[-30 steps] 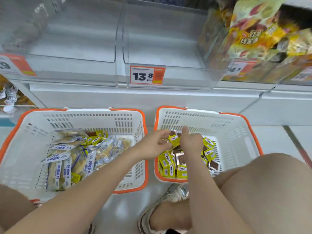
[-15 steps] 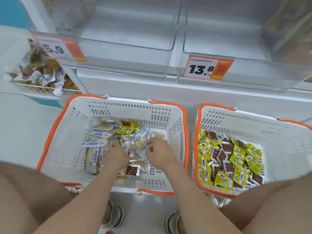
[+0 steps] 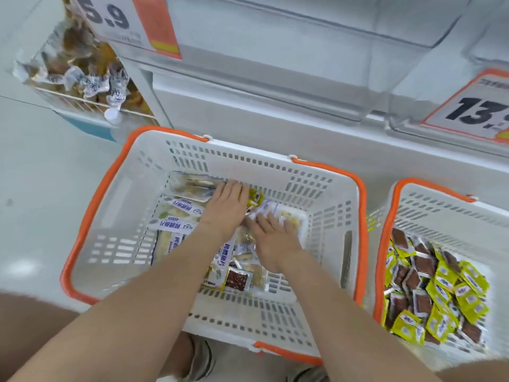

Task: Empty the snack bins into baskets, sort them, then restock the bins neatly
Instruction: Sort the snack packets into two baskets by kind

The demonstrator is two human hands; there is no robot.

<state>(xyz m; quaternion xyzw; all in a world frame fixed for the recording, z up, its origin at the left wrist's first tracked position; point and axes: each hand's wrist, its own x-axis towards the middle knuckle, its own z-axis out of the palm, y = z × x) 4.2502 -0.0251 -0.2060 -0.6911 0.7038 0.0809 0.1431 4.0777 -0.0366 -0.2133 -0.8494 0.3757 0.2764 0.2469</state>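
Both hands reach farther up than before inside the centre basket (image 3: 121, 216); left hand (image 3: 224, 206) and right hand (image 3: 272, 239) rest on snack packets (image 3: 176, 227), fingers straight, grasping nothing.

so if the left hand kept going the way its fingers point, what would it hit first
The left hand would probably first meet the slotted far wall of the left basket, just past its fingertips, though depth there is unclear.

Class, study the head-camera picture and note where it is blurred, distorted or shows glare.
Head view: blur leaves print on the white packets barely legible; head view: wide-angle bending bows the rim of the mixed basket and stretches the yellow-packet basket at the frame edge; head view: a glare patch sits on the floor.
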